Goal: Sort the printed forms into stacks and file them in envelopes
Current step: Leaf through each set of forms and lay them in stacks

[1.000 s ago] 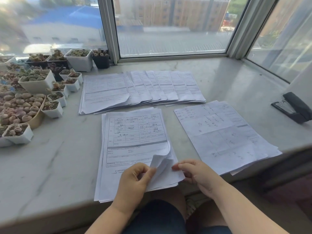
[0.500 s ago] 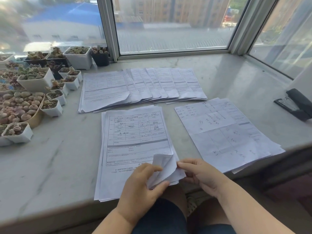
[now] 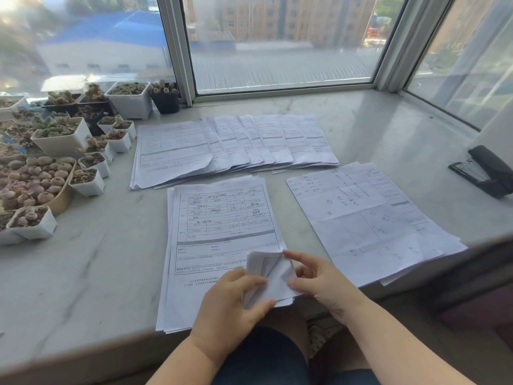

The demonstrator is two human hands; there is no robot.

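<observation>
Both hands are pinching the curled lower-right corner (image 3: pixel 270 269) of the near form stack (image 3: pixel 222 234): left hand (image 3: pixel 236 304), right hand (image 3: pixel 322 282), seemingly separating sheets.

On your marble table (image 3: pixel 374 129): small potted succulents (image 3: pixel 63 151) clustered at your far left, a black stapler (image 3: pixel 484 171) at your far right, the window (image 3: pixel 277 43) beyond showing buildings.

matt paper forms (image 3: pixel 222 226), glossy marble sill (image 3: pixel 374 134)
</observation>
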